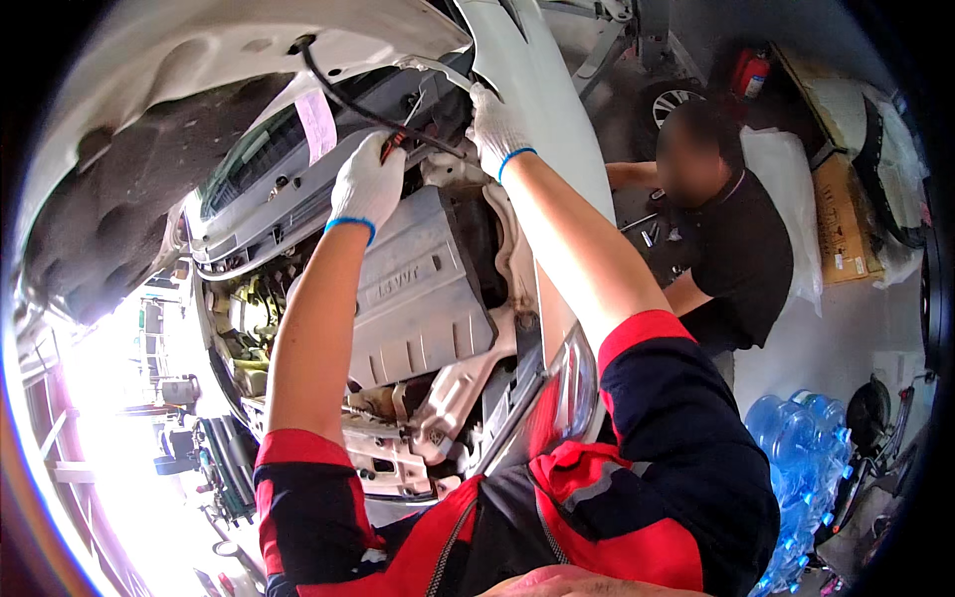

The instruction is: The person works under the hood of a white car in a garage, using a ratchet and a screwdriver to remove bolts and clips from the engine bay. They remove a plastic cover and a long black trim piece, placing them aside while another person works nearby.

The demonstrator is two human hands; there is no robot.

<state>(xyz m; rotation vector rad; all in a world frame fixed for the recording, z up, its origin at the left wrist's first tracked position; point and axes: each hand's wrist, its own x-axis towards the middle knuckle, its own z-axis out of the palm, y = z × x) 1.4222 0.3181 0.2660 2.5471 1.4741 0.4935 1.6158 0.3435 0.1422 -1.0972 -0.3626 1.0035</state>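
Note:
My left hand [366, 184], in a white knit glove with a blue cuff, is closed round the red and black handle of a screwdriver [394, 145]. Its thin metal shaft points up toward the windshield base. Farther right, my gloved right hand [499, 131] rests at the inner edge of the white fender [542, 119], beside the metal hood hinge [438, 68]. Its fingers are bent there, and what they hold is hidden. A black rod [363, 107] slants from the raised hood [199, 60] down between my hands. Below lies the grey engine cover [413, 289].
A co-worker in a dark shirt [741, 254] crouches right of the fender, near small metal tools [651, 233]. Large blue water bottles [796, 448] stand lower right. Cardboard [844, 219], plastic wrap and a red fire extinguisher [751, 75] are behind. A pink paper [316, 124] hangs near the windshield.

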